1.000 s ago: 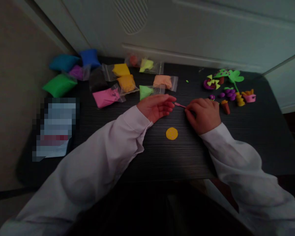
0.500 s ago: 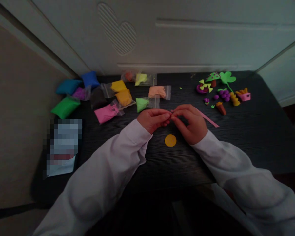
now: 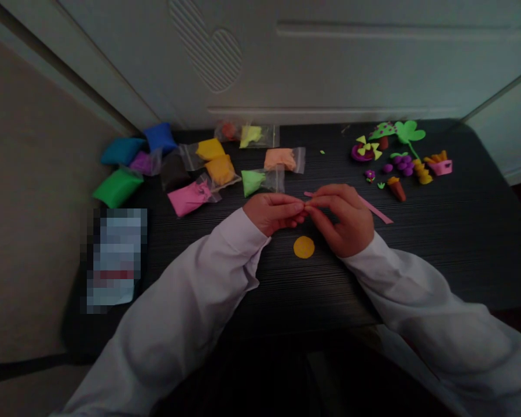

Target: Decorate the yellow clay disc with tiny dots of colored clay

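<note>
My left hand [image 3: 274,212] and my right hand [image 3: 344,219] meet fingertip to fingertip over the dark table [image 3: 260,301]. Both pinch at the same spot, and whatever lies between the tips is too small to make out. Behind the right hand lies a pink clay modelling tool [image 3: 377,211]; its wide end shows to the right and its narrow tip pokes out at the left, the middle being hidden by the fingers. Just below the fingertips a flat yellow clay disc [image 3: 304,247] rests on the table.
Bags of coloured clay, including a pink bag [image 3: 189,198] and a light green bag [image 3: 253,183], spread across the back left. Small clay models, among them purple grapes [image 3: 403,165] and a pink fries box [image 3: 441,166], stand at the back right. A blurred-out phone [image 3: 117,258] lies at the left.
My right hand has let go of the pink tool, which now lies behind it, and has come left to meet my left hand. The camera view has shifted too.
</note>
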Tool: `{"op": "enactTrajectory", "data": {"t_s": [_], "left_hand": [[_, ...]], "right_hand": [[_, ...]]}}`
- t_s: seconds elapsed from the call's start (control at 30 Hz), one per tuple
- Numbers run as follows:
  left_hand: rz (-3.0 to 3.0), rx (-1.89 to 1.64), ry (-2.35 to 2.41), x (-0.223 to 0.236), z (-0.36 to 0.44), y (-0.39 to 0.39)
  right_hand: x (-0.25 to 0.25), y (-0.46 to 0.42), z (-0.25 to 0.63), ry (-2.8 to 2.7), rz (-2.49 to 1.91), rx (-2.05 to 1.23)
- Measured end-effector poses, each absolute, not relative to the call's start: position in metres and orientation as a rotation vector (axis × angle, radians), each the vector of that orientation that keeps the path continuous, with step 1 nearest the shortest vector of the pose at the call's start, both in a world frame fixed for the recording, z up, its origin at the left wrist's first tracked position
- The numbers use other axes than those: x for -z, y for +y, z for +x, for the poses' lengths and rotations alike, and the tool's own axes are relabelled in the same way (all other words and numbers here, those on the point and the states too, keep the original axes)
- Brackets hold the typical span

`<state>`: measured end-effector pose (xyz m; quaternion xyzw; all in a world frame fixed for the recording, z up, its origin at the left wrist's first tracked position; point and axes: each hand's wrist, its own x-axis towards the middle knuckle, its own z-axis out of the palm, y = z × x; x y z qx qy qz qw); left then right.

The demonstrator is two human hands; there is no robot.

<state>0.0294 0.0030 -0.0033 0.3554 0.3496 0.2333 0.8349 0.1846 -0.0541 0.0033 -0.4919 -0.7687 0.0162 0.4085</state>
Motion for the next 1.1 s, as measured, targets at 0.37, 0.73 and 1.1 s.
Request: {"op": "enactTrajectory", "data": {"t_s": [0.37, 0.73, 1.1], "left_hand": [[0.835, -0.536, 0.658, 0.0083, 0.0289, 0.0021], [0.918, -0.600, 0.670, 0.0049, 0.0341, -0.0020], [0.928, -0.617, 0.720, 0.0068, 0.0344, -0.0012]], "right_hand": [[-0.0061, -0.0537, 0.1851, -1.886, -1.143, -0.234], [-0.0070, -0.0543, 0.1838, -1.890, -1.175, -0.305], [-0.0107, -0.0572, 0.1873, -1.845, -1.242, -0.259]]}}
